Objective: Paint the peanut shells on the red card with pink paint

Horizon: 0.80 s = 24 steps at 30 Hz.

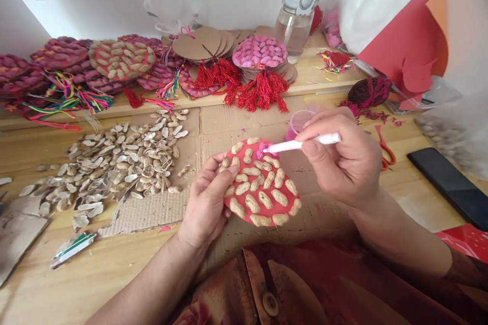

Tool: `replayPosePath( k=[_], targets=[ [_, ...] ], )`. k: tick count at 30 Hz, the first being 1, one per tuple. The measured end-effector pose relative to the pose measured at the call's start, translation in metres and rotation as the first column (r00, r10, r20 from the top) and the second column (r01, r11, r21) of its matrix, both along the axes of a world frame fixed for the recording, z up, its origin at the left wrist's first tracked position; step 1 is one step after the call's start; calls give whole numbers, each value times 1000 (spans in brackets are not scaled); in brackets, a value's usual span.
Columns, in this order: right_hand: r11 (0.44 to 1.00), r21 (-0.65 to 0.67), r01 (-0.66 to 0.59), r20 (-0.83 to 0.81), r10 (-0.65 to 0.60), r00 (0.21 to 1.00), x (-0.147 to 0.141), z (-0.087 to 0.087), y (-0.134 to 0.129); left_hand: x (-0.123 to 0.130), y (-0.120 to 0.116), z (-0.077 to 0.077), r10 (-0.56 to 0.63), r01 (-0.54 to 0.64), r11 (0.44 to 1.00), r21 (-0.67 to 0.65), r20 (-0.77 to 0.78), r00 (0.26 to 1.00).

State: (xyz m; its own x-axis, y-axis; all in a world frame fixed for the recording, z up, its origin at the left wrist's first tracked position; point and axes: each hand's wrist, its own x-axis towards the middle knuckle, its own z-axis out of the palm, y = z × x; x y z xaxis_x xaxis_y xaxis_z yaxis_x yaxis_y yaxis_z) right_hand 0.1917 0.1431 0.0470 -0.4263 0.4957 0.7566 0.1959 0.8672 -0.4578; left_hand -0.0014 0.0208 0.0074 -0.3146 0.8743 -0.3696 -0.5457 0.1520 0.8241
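Note:
My left hand point(208, 195) grips the left edge of a red disc point(280, 207) covered with peanut shells point(252, 203), thumb on top and fingers beneath. The disc is tilted toward me. In my right hand point(343, 157) is a white paintbrush point(305, 143), pinched between thumb and fingers. Its tip touches a shell near the disc's upper edge, where a patch of pink paint point(262, 150) shows; the other shells are bare tan. Just behind my right hand stands a small clear cup point(299, 123) of pink paint, partly hidden by the fingers.
Loose peanut shells point(133, 157) are heaped on cardboard at left, near a green-and-white tube point(74, 250). Finished-looking pink discs point(260, 52), red tassels and a water bottle point(295, 23) line the back ledge. Orange scissors point(388, 155) and a black phone point(452, 185) lie at right.

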Motion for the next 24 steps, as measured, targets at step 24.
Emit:
replayPosePath(
  k=[24],
  targets=[
    [997,33,-71,28,70,997,-3,3,0,0,1,0,29,-29,1000,0,-37,999]
  ],
)
